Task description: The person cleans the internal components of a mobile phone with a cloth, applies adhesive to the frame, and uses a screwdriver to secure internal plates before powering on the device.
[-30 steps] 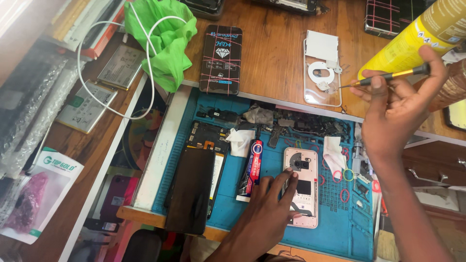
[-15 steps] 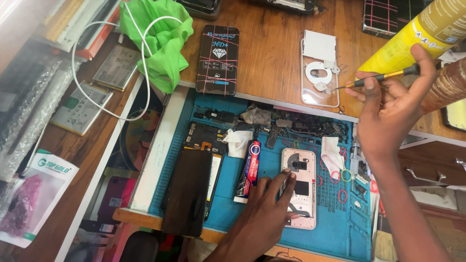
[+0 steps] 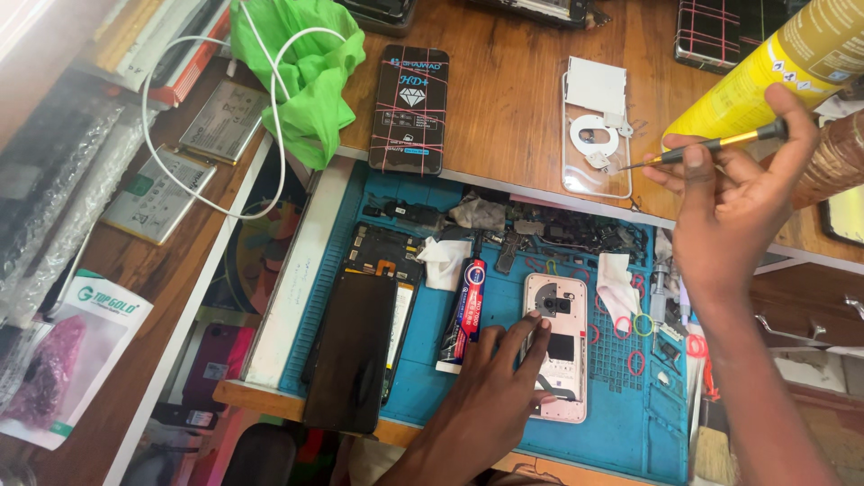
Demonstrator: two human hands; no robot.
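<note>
Pinched between thumb and fingers of the right hand (image 3: 738,207), a thin screwdriver (image 3: 711,148) lies nearly level, its tip pointing left toward a clear phone case (image 3: 596,135) on the wooden tabletop (image 3: 504,108). That grip is closed on the handle and held up, well apart from the opened phone (image 3: 558,346), which lies below and to its left on the blue mat (image 3: 630,423), long axis running toward and away from the person. The left hand (image 3: 495,396) is the nearer one: its fingers are spread flat and press on the phone's lower left edge, holding nothing. A glue tube (image 3: 463,315) lies just left of that hand.
</note>
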